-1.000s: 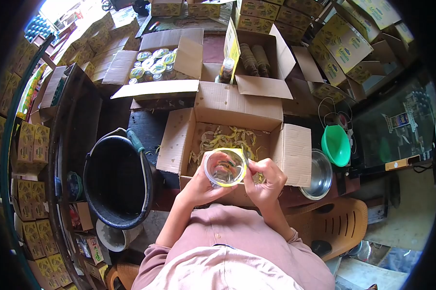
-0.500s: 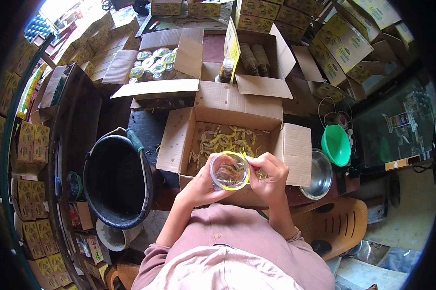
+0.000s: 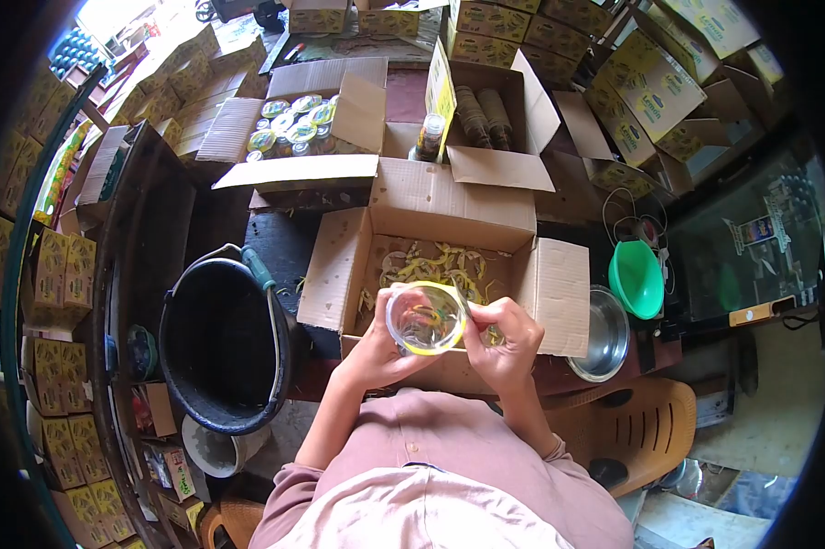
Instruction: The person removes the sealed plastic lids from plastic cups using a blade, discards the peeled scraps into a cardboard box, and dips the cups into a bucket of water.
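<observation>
A clear plastic cup (image 3: 427,320) with a yellow rim is gripped in my left hand (image 3: 371,352), its round end turned up towards me. Fingers of my right hand (image 3: 504,339) are pinched closed at the cup's right edge. A thin, dark, narrow piece (image 3: 460,289) sticks up beside the rim there; whether it is a blade or a strip I cannot tell. Both hands are over the near edge of an open cardboard box (image 3: 559,295). Curled yellow-green strips (image 3: 431,261) lie scattered on the bottom of that box.
Behind stand a carton of lidded cups (image 3: 293,123) and a carton with brown stacked cups (image 3: 482,114). A black bucket (image 3: 222,343) is at the left. A green bowl (image 3: 636,279) and a metal bowl (image 3: 600,334) are at the right, above an orange chair (image 3: 646,430).
The cup has shifted slightly left and tilted in my left hand. My right hand has moved a little down and left, and the dark narrow piece now shows at the rim.
</observation>
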Available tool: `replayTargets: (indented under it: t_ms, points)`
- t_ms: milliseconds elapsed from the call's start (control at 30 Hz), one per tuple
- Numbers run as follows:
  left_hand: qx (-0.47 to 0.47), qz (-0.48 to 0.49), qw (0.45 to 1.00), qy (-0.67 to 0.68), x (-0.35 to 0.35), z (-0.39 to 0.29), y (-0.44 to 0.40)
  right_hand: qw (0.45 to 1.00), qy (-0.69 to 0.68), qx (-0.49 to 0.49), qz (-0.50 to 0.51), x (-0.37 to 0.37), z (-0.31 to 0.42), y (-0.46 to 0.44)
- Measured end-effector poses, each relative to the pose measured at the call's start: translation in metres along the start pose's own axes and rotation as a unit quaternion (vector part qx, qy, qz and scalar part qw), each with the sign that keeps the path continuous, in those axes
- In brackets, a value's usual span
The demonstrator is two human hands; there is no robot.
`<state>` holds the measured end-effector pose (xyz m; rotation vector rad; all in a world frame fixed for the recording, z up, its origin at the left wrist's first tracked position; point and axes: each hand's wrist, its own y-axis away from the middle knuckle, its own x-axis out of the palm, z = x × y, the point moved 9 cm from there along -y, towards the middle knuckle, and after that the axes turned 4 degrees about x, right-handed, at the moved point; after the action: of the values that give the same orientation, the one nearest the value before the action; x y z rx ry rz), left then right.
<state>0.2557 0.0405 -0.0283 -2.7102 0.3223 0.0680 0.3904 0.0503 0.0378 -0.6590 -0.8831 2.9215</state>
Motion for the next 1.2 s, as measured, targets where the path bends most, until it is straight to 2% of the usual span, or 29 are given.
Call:
replayTargets:
  t_ms: [67,333,567,667,800,1000,1200]
  points:
    - [0.006,0.024,1.000,-0.013,0.003,0.000,0.001,1.000,0.002,-0.009,0.006,0.000,0.001,-0.002]
    - [-0.009,-0.029,0.999,0.038,-0.010,0.002,-0.001,1.000,-0.004,0.015,-0.010,-0.008,0.001,-0.002]
    - [-0.021,-0.028,0.997,0.065,-0.006,0.004,0.000,0.999,0.020,-0.021,-0.015,-0.004,0.009,0.001]
    - [-0.012,0.015,1.000,0.021,-0.001,0.000,0.000,0.999,0.024,-0.024,-0.023,-0.003,0.008,0.002]
    - [0.007,0.015,1.000,-0.009,-0.003,-0.007,-0.003,1.000,-0.016,-0.012,-0.013,-0.002,0.004,-0.002]
    - [-0.029,-0.001,0.999,0.033,-0.005,0.004,0.000,1.000,-0.019,-0.004,0.004,-0.002,0.002,-0.002]
    - [-0.010,0.018,1.000,0.010,-0.003,-0.008,-0.004,1.000,-0.014,-0.010,-0.005,-0.002,0.005,-0.002]
